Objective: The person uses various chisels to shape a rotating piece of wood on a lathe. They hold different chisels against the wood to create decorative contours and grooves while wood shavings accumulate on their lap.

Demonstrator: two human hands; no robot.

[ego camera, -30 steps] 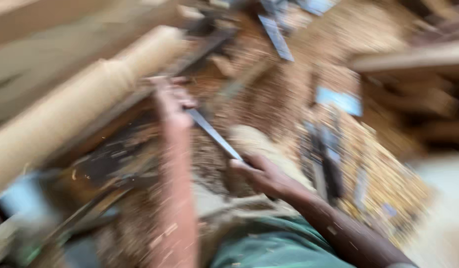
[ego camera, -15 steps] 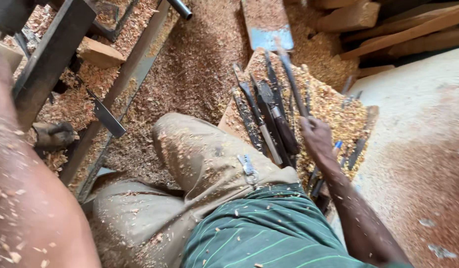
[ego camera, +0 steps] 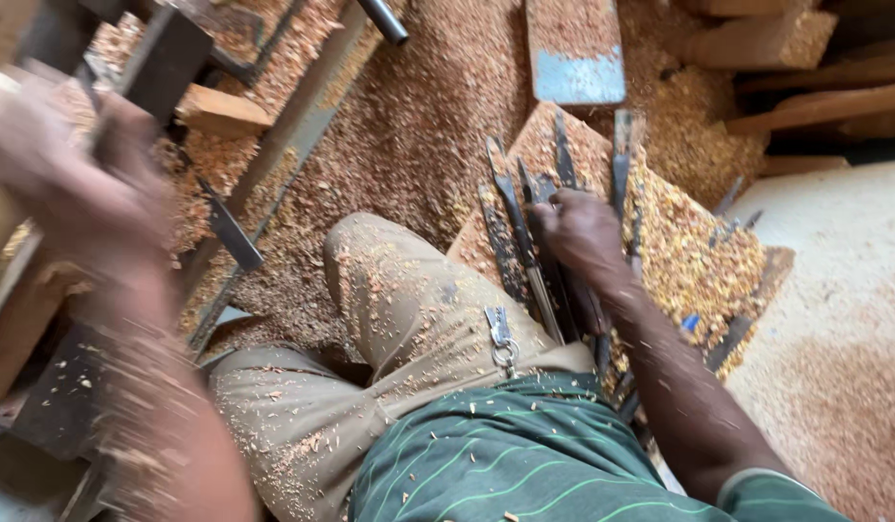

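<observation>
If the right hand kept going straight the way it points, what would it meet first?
The right hand points up the board; first it would probably meet the dark chisels lying just ahead, though depth is unclear.

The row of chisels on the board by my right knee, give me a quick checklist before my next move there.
1. Right hand is on the chisels: ok, it rests on the row.
2. One tool singled out and gripped: cannot tell, fingers cover the handles.
3. Sharp ends point away from the body: cannot tell, wood shavings partly bury them.
4. Left hand steady: cannot tell, it is blurred.
5. Knee clear of the row: ok, beside the tools, not on them.
</observation>
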